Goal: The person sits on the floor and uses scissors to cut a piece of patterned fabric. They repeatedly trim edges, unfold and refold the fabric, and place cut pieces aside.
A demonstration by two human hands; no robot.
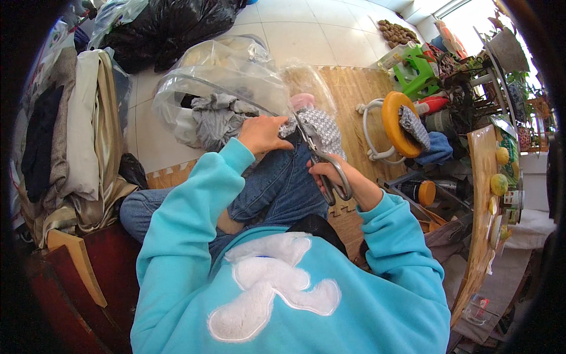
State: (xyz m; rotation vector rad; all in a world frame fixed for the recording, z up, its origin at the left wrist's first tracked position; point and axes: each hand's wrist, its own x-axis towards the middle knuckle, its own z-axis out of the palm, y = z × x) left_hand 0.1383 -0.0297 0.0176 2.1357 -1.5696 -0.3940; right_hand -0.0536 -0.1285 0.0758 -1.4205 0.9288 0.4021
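My right hand (332, 173) is closed around the handles of large metal scissors (311, 144). Their blades point away from me and lie against a grey-and-white patterned cloth (322, 132). The cloth hangs over the knee of my jeans (283, 177). My left hand (264, 134) pinches the left part of this cloth near the blades. Beyond my left hand, crumpled grey fabric (216, 119) spills from a large clear plastic bag (221, 66). A smaller clear bag (316, 79) with something pink (303, 101) in it stands just behind the patterned cloth.
At right is a round stool (393, 124) with a yellow seat; folded patterned cloth (413, 126) lies on it. Behind it stands a green plastic stool (415, 73). A wooden tabletop (475, 199) rises at far right. Draped fabrics (84, 124) and a black bag (172, 31) are at left.
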